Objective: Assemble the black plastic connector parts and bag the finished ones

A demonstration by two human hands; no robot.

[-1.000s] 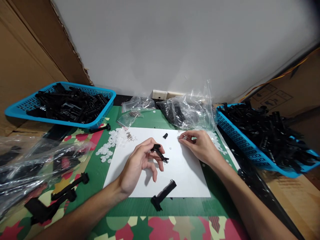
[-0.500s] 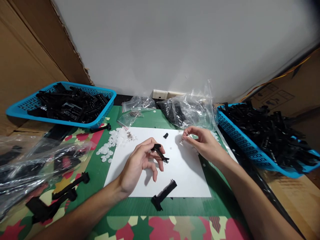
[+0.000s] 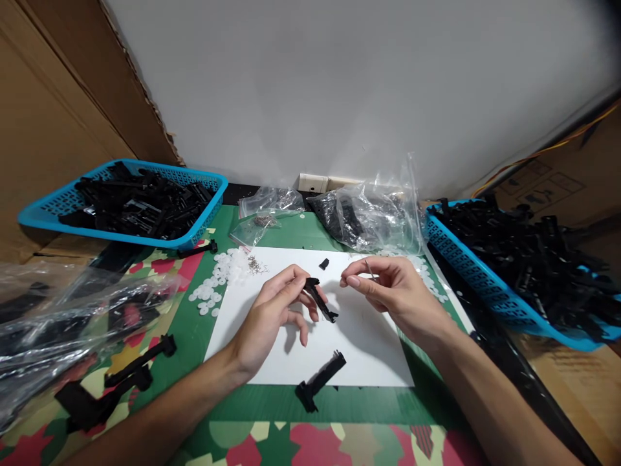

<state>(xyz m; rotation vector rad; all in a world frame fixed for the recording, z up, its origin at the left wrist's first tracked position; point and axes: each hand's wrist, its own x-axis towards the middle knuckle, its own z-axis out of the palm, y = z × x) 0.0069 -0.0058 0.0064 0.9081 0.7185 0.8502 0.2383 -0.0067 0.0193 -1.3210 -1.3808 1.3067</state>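
Observation:
My left hand (image 3: 272, 310) pinches a slim black plastic part (image 3: 321, 303) by its upper end, over the white sheet (image 3: 272, 362). To its right, my right hand (image 3: 388, 285) is closed on a thin metal tool (image 3: 371, 270), mostly hidden by the fingers. The two hands are apart, with the black part's lower end pointing toward the right. Just beyond them lies a small black piece (image 3: 324, 264). A second long black plastic part (image 3: 320, 382) rests across the sheet's near edge.
Blue baskets of black parts stand at left (image 3: 204, 220) and right (image 3: 466, 278). White plastic discs (image 3: 206, 294) and tiny metal springs or pins (image 3: 255, 264) lie near the sheet's left edge. Clear bags (image 3: 369, 220) are at the back. More black parts (image 3: 145, 359) lie at left.
My right hand has lifted off the sheet and come nearer my left hand. The black part in my left hand has shifted slightly to the right.

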